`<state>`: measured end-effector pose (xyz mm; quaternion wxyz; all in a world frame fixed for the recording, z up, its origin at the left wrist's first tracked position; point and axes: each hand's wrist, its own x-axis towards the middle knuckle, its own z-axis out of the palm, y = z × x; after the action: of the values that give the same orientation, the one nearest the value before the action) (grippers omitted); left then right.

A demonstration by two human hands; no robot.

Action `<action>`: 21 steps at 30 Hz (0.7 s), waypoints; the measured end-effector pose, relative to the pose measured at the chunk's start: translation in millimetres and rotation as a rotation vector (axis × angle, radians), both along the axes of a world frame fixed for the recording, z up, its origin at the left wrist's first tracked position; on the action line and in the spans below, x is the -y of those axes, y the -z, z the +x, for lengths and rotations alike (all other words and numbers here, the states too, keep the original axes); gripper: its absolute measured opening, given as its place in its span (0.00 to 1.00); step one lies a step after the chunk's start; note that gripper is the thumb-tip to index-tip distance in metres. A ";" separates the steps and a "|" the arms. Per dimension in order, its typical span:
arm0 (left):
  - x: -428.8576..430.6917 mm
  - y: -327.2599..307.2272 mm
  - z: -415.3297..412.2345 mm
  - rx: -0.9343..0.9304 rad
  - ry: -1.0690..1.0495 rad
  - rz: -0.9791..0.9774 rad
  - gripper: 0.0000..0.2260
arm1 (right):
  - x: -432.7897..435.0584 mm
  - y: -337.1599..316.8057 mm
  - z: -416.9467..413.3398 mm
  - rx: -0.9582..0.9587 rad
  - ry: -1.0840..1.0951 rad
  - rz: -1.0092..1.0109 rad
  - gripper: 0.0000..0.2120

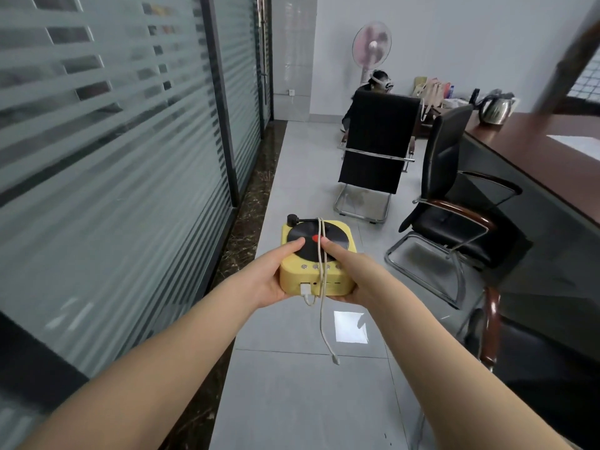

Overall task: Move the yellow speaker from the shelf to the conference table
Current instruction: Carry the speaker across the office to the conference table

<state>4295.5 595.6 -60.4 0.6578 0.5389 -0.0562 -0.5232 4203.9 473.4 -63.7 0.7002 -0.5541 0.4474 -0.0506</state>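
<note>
Both bare forearms reach forward from the bottom edge, and between them the speaker (316,254) is held in the air above the tiled floor (292,401). On the speaker's left side, the left hand (272,277) grasps it with the thumb laid over the top edge by the black disc and the fingers curled beneath. On its right side, the right hand (352,274) grips the same way, thumb on top and fingers wrapped under the base. A white cable (322,306) runs over the speaker's top and front; one end is plugged into the front face, the other hangs free below the speaker. Left of the speaker stands a frosted glass wall (113,157). Right of it and well apart lies the table (552,157), with black chairs (454,206) between speaker and table. Beyond the speaker, a seated person (378,84) and a fan (371,45) show near the far wall.
</note>
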 end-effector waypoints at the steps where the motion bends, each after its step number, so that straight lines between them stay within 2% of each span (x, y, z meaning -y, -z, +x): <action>1: 10.3 -0.6 11.2 -0.003 0.004 0.002 0.08 | 10.4 0.1 11.1 -0.001 0.008 0.003 0.34; 7: 55.7 1.5 55.7 -0.012 0.008 -0.001 0.08 | 55.4 2.7 55.2 0.000 0.024 0.017 0.36; 16: 137.6 12.8 112.8 -0.010 -0.022 0.012 0.08 | 135.9 9.3 110.6 -0.010 0.000 0.020 0.34; 21: 203.1 9.7 145.3 -0.004 -0.037 0.030 0.09 | 199.7 0.5 143.9 -0.016 -0.024 0.010 0.29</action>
<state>4440.9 392.5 -70.1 0.6593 0.5485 -0.0374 -0.5128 4347.8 273.7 -64.2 0.6998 -0.5563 0.4467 -0.0356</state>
